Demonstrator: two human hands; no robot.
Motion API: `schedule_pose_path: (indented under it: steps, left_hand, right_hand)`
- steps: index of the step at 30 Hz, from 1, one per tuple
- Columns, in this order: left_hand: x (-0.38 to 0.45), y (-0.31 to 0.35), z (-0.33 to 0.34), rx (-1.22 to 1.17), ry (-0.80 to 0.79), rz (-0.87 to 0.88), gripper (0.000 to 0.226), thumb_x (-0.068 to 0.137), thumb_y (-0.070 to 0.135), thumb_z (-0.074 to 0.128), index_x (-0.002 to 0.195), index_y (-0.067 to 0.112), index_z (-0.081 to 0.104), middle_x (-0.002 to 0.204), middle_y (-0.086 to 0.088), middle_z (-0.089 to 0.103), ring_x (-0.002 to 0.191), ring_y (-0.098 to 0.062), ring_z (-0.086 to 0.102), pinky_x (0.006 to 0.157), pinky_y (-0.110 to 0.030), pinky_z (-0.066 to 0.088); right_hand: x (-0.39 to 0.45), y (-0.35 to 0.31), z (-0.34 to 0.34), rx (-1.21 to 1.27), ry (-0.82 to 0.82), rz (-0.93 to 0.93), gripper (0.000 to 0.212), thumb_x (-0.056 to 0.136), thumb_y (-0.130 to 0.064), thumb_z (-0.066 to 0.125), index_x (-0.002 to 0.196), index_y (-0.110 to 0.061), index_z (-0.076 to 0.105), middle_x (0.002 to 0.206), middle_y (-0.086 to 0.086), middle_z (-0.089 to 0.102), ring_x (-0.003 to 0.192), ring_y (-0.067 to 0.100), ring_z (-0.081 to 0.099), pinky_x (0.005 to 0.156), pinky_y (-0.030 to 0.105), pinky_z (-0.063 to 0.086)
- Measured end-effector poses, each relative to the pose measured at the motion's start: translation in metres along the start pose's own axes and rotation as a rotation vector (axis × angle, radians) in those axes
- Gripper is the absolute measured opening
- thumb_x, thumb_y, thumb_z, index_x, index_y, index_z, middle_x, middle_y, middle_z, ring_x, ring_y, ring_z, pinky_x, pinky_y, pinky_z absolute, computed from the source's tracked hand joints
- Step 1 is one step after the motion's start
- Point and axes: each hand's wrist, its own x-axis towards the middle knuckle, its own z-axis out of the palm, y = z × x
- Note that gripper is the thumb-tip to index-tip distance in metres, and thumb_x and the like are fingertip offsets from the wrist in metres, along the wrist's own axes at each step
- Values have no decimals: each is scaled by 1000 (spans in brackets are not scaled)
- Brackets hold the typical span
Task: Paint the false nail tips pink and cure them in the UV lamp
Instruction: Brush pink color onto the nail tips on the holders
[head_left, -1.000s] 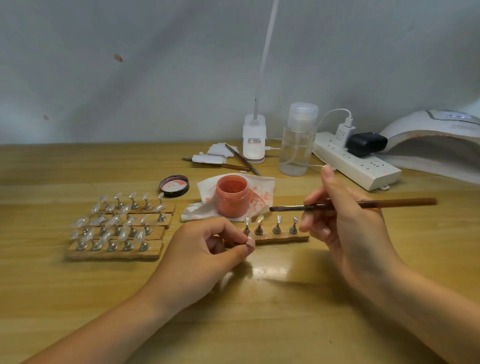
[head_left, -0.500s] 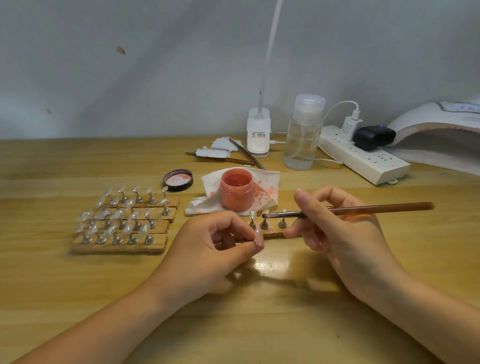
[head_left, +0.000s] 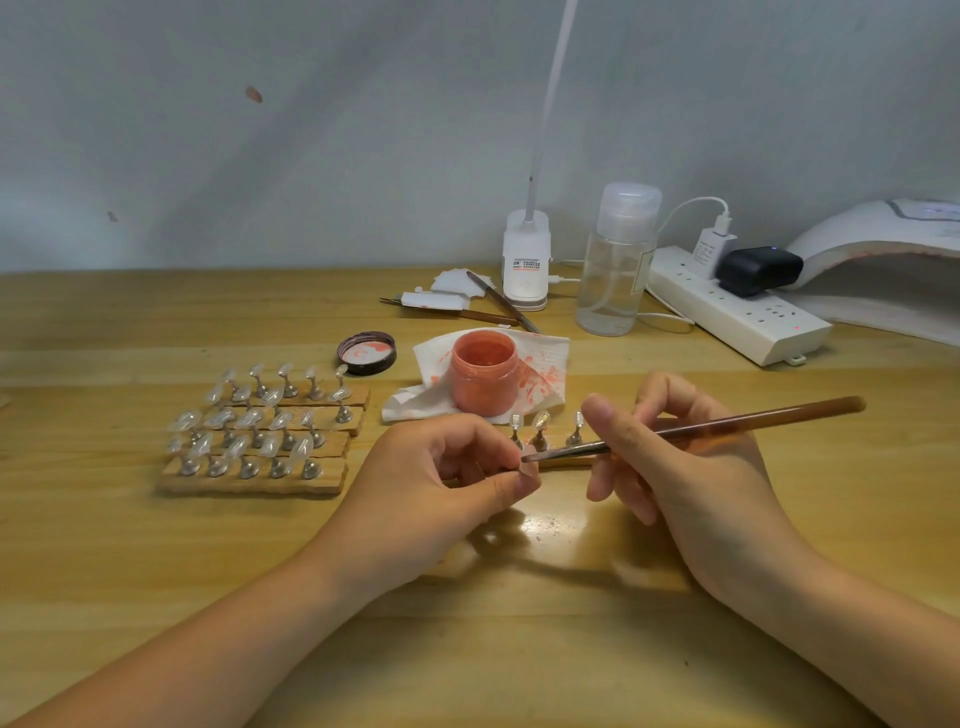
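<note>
My left hand (head_left: 447, 483) pinches a small false nail tip (head_left: 528, 470) between thumb and fingers, in front of a wooden strip (head_left: 566, 460) carrying a few nail tips on metal stands. My right hand (head_left: 675, 467) grips a brown-handled brush (head_left: 727, 423), whose bristle end touches the pinched tip. The open jar of pink paint (head_left: 484, 371) stands on a stained white tissue (head_left: 545, 374) just behind. Several clear tips on stands fill wooden strips (head_left: 260, 431) at the left. The white UV lamp (head_left: 883, 260) sits at the far right.
The jar's lid (head_left: 367, 352) lies left of the tissue. Behind it are spare brushes with white pads (head_left: 457, 301), a desk lamp base (head_left: 525, 260), a clear pump bottle (head_left: 615, 260) and a white power strip (head_left: 737, 306) with plugs.
My right hand has come down and left, bringing the brush tip from above the strip onto the nail tip in my left hand. The left hand has kept its hold.
</note>
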Motion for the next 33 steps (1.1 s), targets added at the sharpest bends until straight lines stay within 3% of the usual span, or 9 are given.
schedule_pose_path:
  steps: [9, 13, 16, 18, 22, 25, 27, 31, 33]
  left_hand:
    - [0, -3, -1, -37, -9, 11, 13, 58, 31, 72, 66, 22, 69, 70, 1, 69, 57, -2, 56, 52, -13, 44]
    - [0, -4, -2, -21, -12, 25, 12, 57, 36, 71, 67, 28, 70, 71, 3, 69, 60, -2, 56, 51, -11, 42]
    - [1, -4, -1, -7, -1, 36, 9, 56, 36, 70, 65, 34, 69, 64, 8, 67, 56, 0, 53, 45, -9, 39]
    - [1, -4, -1, 8, 3, 42, 9, 56, 38, 70, 64, 35, 68, 69, -1, 67, 58, -3, 53, 48, -11, 42]
    - [1, -4, -1, -2, 5, 30, 6, 62, 30, 73, 63, 33, 68, 68, 0, 68, 57, -7, 55, 46, -12, 42]
    - [1, -5, -2, 27, 13, 28, 19, 69, 17, 75, 64, 34, 68, 66, 4, 68, 59, -8, 57, 51, -16, 46]
    - [1, -5, -2, 26, 22, 13, 16, 68, 20, 75, 65, 34, 68, 65, 2, 67, 58, -9, 58, 49, -17, 46]
    - [1, -5, -1, 44, 46, 6, 17, 69, 17, 75, 65, 33, 68, 77, -12, 68, 66, -20, 58, 64, -42, 51]
    - [1, -4, -2, 53, 46, 6, 17, 69, 16, 75, 67, 32, 68, 75, -13, 67, 65, -19, 57, 63, -40, 50]
  right_hand:
    - [-3, -1, -5, -10, 53, -43, 24, 61, -33, 70, 52, -22, 51, 44, 11, 58, 32, 10, 39, 34, 13, 32]
    - [-5, -3, -5, -5, 100, -114, 26, 61, -37, 70, 53, -22, 50, 44, 8, 58, 40, 23, 41, 36, 15, 33]
    - [-5, -3, -2, -71, 118, -221, 37, 64, -38, 67, 58, -11, 43, 41, 2, 54, 37, 14, 48, 44, 31, 43]
    - [-6, -3, 1, -142, 99, -291, 39, 71, -37, 63, 60, -6, 41, 40, -3, 53, 41, 10, 55, 54, 39, 47]
    - [-7, 1, 4, -190, 21, -369, 30, 76, -30, 60, 67, -2, 51, 45, -7, 56, 46, 8, 57, 48, 24, 46]
    - [-6, 3, 3, -233, -18, -390, 31, 80, -29, 64, 62, -5, 58, 50, 0, 58, 44, 0, 49, 48, 11, 37]
    - [-7, 5, 1, -267, -29, -381, 36, 82, -32, 67, 58, -6, 59, 50, 0, 59, 43, 0, 48, 48, 8, 36]
    - [-10, 9, -2, -247, -51, -373, 40, 82, -34, 53, 56, -5, 61, 50, 9, 59, 40, 1, 48, 46, 9, 36]
    - [-9, 9, -3, -227, -25, -390, 39, 84, -33, 51, 56, -7, 61, 50, 6, 59, 41, 1, 49, 48, 8, 36]
